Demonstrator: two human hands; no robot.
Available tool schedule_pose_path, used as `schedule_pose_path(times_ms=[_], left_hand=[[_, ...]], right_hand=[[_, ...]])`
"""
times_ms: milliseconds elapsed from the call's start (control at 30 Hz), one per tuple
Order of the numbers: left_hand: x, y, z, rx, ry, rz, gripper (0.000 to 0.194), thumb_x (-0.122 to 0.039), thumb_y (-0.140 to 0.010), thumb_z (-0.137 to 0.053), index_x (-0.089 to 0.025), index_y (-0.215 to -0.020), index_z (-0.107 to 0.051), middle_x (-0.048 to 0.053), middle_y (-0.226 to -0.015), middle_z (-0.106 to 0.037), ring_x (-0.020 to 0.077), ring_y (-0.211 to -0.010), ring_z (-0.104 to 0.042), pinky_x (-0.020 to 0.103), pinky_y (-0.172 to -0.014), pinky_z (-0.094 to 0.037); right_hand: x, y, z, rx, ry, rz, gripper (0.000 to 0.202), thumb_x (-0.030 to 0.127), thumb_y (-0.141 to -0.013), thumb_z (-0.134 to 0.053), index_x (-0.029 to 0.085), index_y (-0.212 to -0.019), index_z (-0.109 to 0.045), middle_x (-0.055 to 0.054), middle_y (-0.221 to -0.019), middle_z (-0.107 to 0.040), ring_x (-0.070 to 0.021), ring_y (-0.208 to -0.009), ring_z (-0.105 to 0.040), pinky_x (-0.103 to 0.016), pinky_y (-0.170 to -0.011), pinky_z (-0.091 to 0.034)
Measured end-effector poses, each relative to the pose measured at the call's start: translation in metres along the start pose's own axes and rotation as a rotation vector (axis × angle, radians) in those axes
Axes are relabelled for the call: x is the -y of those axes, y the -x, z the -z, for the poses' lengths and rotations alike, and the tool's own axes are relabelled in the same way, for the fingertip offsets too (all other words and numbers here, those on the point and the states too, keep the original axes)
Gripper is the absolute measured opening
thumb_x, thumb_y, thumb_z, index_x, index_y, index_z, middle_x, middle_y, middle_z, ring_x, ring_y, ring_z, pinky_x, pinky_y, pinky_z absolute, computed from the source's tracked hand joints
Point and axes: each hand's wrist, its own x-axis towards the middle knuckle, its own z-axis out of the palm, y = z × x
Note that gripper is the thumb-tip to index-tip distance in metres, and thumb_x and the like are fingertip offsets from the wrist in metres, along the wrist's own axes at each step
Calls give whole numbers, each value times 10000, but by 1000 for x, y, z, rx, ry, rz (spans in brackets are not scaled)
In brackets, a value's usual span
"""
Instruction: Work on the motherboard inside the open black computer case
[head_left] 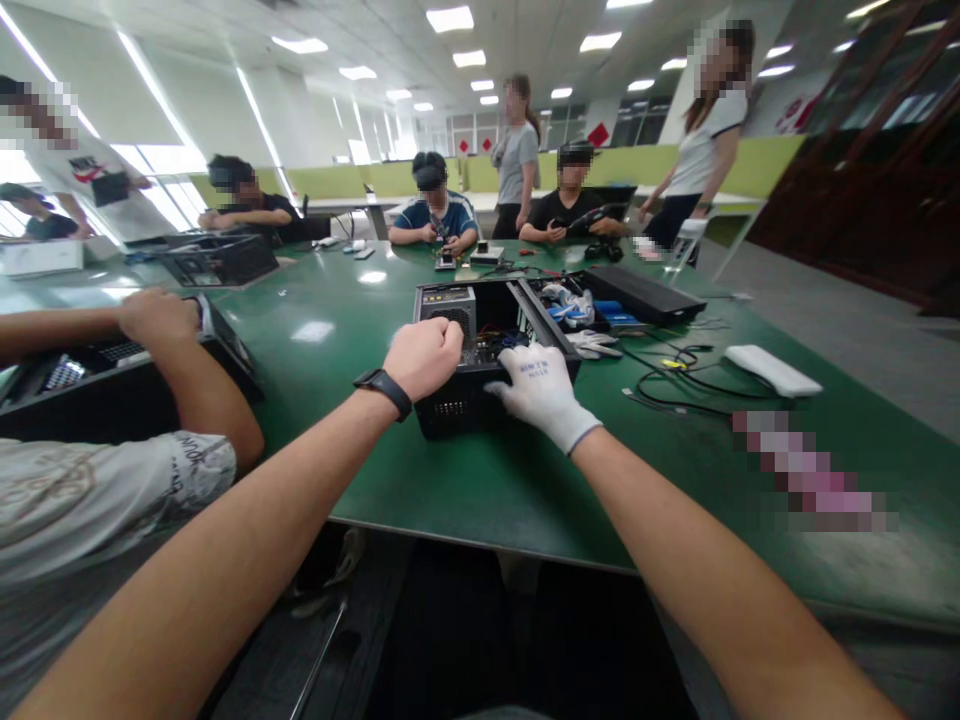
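Observation:
A black computer case (pixel 442 415) lies open on the green table in front of me, with a grey power supply (pixel 448 302) in its far left corner and loose wires (pixel 491 338) inside. My left hand (pixel 424 358), bare with a dark watch on the wrist, is closed above the case's near left part, beside the power supply. Whatever its curled fingers hold is hidden. Wearing a white glove, my right hand (pixel 541 385) grips the near right rim of the case, fingers over the top edge and thumb outside.
Right of the case are a box of tools and gloves (pixel 570 305), a black panel (pixel 637 292), a loose glove (pixel 596 344), black cables (pixel 667 375) and a white block (pixel 772 370). A co-worker's arm (pixel 161 330) reaches over another case (pixel 97 390) at left. People sit across the table (pixel 337 320).

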Motion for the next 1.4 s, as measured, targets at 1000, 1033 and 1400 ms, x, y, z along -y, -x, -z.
schedule_pose_path(times_ms=[1000,1033,1400], left_hand=[[36,20,-19,-20,175,20,387,-372,-965,-370,-218,-623,-465,17,-619,-572,162,-585,-491,307,-591,-289],[34,19,-15,-33,175,23,372,-370,-962,-377,-218,-637,-476,18,-629,-581,166,-598,-506,305,-594,-299],[-9,-3,10,250,89,4,315,-363,-896,-480,-139,-1102,-559,158,-1052,-709,249,-930,-662,325,-778,-473]], right_hand=[[-15,-102,-40,39,55,-42,526,614,-902,-482,159,-1143,-588,-128,-1126,-598,-259,-1079,-508,-388,-916,-348],[-11,-92,-37,26,56,-40,512,607,-898,-492,161,-1129,-589,-134,-1115,-605,-266,-1067,-511,-382,-895,-337],[29,62,23,-58,58,11,394,577,-888,-560,192,-971,-580,-85,-936,-607,-239,-895,-503,-351,-727,-215]])
